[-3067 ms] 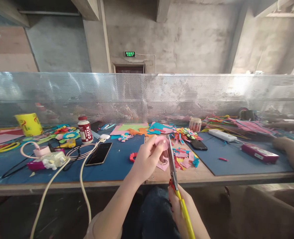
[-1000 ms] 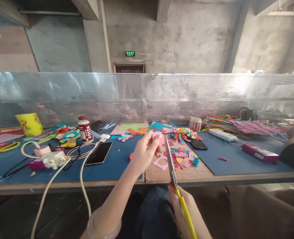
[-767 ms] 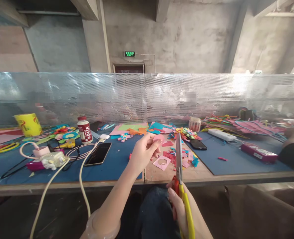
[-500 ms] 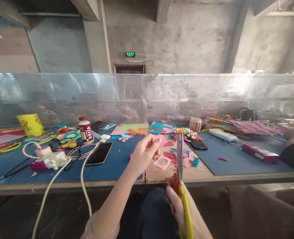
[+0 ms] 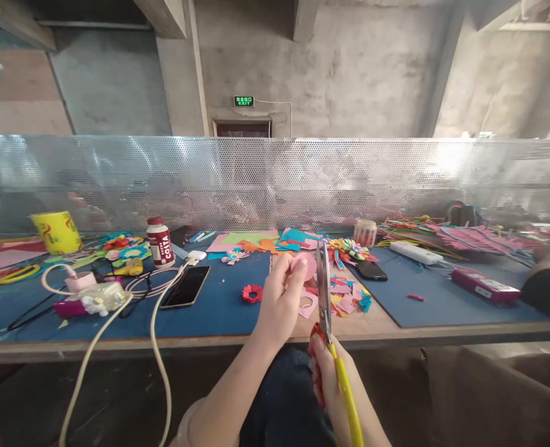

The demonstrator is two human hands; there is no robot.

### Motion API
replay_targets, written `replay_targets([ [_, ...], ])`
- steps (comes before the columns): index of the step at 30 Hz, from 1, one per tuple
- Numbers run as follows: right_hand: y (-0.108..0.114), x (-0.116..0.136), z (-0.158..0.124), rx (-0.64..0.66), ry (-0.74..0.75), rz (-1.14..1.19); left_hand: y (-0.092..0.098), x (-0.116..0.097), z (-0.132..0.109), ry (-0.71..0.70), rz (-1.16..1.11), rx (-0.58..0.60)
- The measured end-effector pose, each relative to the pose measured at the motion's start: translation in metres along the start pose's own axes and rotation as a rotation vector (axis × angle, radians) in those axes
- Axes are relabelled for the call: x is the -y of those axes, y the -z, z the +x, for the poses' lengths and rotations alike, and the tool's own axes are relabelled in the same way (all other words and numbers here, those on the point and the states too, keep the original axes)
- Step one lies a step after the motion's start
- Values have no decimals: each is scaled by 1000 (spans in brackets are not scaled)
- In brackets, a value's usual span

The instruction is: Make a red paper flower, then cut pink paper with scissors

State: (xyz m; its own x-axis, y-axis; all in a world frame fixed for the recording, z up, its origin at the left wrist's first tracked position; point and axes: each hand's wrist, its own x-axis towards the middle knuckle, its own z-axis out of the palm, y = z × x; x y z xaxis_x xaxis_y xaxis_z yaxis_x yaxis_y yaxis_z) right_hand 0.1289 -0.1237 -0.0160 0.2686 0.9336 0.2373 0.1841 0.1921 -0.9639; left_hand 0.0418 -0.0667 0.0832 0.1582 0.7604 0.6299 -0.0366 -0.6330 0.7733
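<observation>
A round pink paper disc is pinched between the thumb and fingers of my left hand. My right hand is closed around scissors with red and yellow handles, blades pointing up and nearly together. The blades stand just right of the disc, apart from it. Behind my hands lie a pink paper square with a round hole, partly covered by my left hand, and a heap of coloured paper scraps. Left of my left hand sits a red fringed paper ring.
On the left are a black phone, a brown bottle, a yellow roll and cables hanging over the table edge. Another phone, a white power strip and a magenta box lie right. A perforated metal screen stands behind.
My left hand has moved right with the disc, uncovering the red fringed ring. The scissors have shifted left toward the disc and tilted slightly.
</observation>
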Motion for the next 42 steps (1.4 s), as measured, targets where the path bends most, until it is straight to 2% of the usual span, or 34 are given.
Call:
replay_targets([
  [4, -4, -3, 1, -41, 10, 2, -5, -2, -1, -14, 13, -10],
  [12, 0, 2, -1, -9, 4, -28, -11, 1, -3, 1, 75, -24],
  [18, -2, 1, 1, -19, 14, -34, -12, 2, -4, -4, 113, -55],
  [30, 4, 19, -4, 9, 40, -25, -15, -1, -8, 0, 124, -75],
  [42, 5, 16, -3, 14, 12, -43, -17, 1, -8, -3, 97, -55],
])
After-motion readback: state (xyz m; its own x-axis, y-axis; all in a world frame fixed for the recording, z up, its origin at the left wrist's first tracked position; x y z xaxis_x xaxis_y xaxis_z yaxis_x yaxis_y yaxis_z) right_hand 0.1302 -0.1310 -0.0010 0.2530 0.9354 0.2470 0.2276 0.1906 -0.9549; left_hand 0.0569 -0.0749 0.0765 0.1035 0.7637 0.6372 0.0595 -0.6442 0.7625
